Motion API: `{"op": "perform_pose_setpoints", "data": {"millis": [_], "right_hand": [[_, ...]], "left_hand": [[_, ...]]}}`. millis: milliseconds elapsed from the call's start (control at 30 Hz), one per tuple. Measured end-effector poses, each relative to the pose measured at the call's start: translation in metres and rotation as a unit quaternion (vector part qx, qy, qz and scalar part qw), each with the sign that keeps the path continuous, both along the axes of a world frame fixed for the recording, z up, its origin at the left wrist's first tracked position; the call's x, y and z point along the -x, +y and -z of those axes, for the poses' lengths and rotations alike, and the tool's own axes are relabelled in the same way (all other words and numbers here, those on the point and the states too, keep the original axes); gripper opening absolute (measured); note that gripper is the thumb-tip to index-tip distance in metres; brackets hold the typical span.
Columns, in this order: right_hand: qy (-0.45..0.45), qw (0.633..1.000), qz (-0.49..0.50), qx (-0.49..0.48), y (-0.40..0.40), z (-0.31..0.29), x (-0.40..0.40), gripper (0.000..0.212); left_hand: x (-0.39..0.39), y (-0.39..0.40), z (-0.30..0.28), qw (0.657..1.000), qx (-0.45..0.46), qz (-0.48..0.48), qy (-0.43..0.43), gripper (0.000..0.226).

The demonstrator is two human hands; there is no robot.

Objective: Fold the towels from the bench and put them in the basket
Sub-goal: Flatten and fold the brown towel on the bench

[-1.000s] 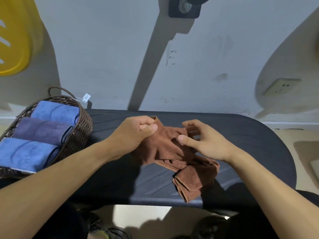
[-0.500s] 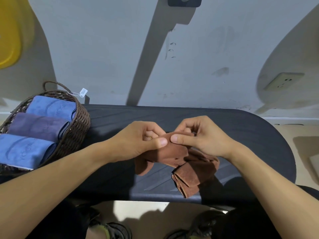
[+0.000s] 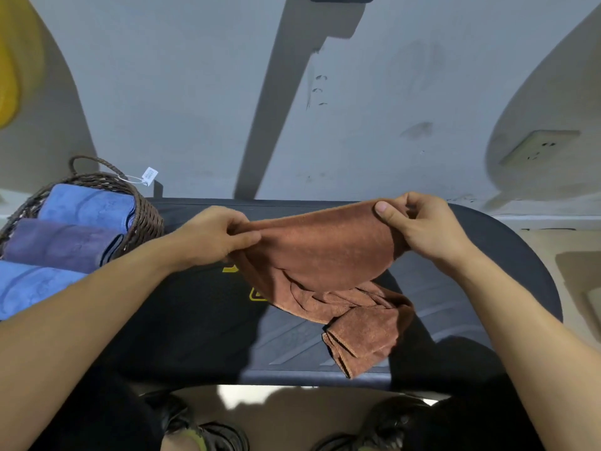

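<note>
basket [image 3: 143,219] cut off at left edge, tag [image 3: 149,175] print unreadable

Dark bench [image 3: 507,255] along wall. On it: wicker basket [image 3: 148,219] at left end; brown towel [image 3: 361,333], lower folds resting near front edge
</note>
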State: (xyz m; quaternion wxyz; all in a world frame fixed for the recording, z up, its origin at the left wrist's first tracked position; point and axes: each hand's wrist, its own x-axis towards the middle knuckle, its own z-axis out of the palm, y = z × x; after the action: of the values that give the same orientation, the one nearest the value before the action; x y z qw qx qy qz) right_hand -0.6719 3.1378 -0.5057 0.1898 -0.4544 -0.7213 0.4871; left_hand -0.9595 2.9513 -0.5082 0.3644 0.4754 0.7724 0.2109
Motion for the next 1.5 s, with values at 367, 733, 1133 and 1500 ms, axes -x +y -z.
{"op": "perform_pose_setpoints", "data": {"millis": [367, 733, 1133, 1500], "right_hand": [[0.02, 0.989, 0.114, 0.095, 0.008, 0.035, 0.002, 0.007], [-0.239, 0.968, -0.058, 0.046, -0.033, 0.029, -0.007, 0.019], [-0.336, 0.931, -0.098, 0.106, -0.067, 0.022, -0.034, 0.086], [-0.299, 0.949, -0.083, 0.061, -0.055, 0.005, -0.048, 0.033]], "left_hand": [[-0.012, 0.019, 0.056, 0.964, -0.099, -0.241, -0.052, 0.008], [-0.007, 0.049, 0.059, 0.95, -0.119, -0.286, -0.039, 0.027], [-0.126, 0.002, 0.046, 0.96, -0.066, 0.197, 0.186, 0.01], [-0.125, -0.022, 0.091, 0.939, 0.001, 0.291, 0.184, 0.003]]}}
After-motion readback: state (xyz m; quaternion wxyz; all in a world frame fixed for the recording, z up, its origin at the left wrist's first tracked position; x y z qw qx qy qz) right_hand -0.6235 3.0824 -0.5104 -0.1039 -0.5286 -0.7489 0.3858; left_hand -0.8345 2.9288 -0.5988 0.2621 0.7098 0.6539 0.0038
